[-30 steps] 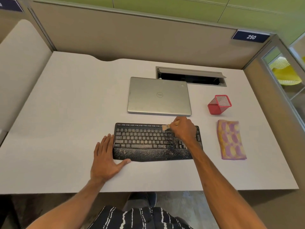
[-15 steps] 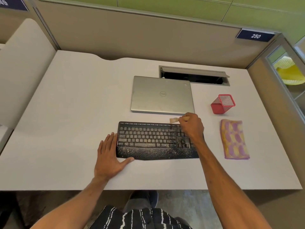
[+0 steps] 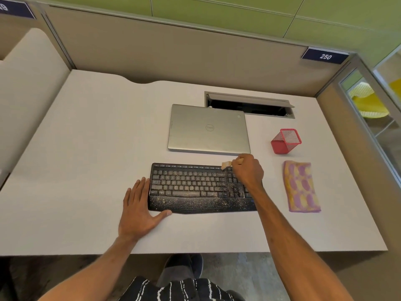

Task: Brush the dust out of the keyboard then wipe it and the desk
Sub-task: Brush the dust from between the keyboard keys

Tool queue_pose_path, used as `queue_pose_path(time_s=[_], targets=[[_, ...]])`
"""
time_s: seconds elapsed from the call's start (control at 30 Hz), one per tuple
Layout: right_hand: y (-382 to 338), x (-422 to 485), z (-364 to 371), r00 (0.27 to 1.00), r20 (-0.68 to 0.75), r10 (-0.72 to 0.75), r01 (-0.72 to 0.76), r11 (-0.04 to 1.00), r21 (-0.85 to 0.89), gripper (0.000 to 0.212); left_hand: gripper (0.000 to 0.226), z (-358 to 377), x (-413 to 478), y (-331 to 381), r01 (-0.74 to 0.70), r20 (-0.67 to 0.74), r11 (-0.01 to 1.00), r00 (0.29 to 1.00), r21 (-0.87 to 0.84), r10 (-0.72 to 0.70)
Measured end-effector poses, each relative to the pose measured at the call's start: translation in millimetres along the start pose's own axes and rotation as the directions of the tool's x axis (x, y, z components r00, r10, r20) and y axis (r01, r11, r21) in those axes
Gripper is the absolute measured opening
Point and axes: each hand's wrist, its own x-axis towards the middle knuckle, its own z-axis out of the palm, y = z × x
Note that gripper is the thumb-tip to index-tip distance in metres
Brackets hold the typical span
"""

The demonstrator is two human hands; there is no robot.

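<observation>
Black keyboard (image 3: 191,186): dust-speckled, centre frame.
Right hand (image 3: 247,171): fingers curled round pale brush (image 3: 226,165).
Left hand (image 3: 138,210): flat, fingers straight, together.

On the bench (image 3: 86,148) before you, the keyboard (image 3: 191,187) lies nearest, the laptop (image 3: 208,129) just behind it and the cable hatch (image 3: 249,105) behind that. The pen cup (image 3: 285,141) stands right of the laptop, with the cloth (image 3: 301,185) in front of it, right of the keyboard. Your left hand (image 3: 138,211) lies on the bench at the keyboard's left end; your right hand (image 3: 247,170) holds the brush (image 3: 226,165) at its far right edge.
</observation>
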Motion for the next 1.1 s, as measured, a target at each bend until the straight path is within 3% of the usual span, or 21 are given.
queue_pose_path(time_s=[0.1,0.23,0.43,0.53,0.67,1.1], targets=[[5.5,2.1,-3.1,1.0,0.013,-0.005,0.004,0.999,0.054,0.014,0.132,0.0,0.3,-0.9,-0.002,-0.004,1.0,1.0,-0.002,0.002],[14.1,1.0,-5.4,0.992,0.1,-0.079,0.085,0.995,-0.048,0.012,0.132,-0.4,-0.4,0.0,0.001,0.001,1.0,1.0,0.005,-0.001],[15.5,2.5,-6.6,0.988,-0.035,-0.151,0.147,0.983,-0.106,0.014,0.131,-0.2,-0.2,0.3,0.0,-0.007,1.0,1.0,0.005,0.0],[14.0,1.9,-9.4,0.99,-0.077,-0.119,0.115,0.992,-0.05,0.013,0.131,-0.2,-0.1,0.8,0.001,-0.008,1.0,1.0,0.004,-0.001],[17.4,3.2,-11.8,0.999,0.01,-0.053,0.053,0.998,-0.033,0.012,0.131,0.3,0.0,-0.1,-0.002,-0.005,1.0,1.0,-0.004,0.001],[14.7,8.5,-6.6,0.998,-0.005,-0.066,0.066,0.997,-0.041,0.012,0.132,-0.2,0.6,0.4,0.002,0.001,1.0,1.0,-0.011,-0.002]])
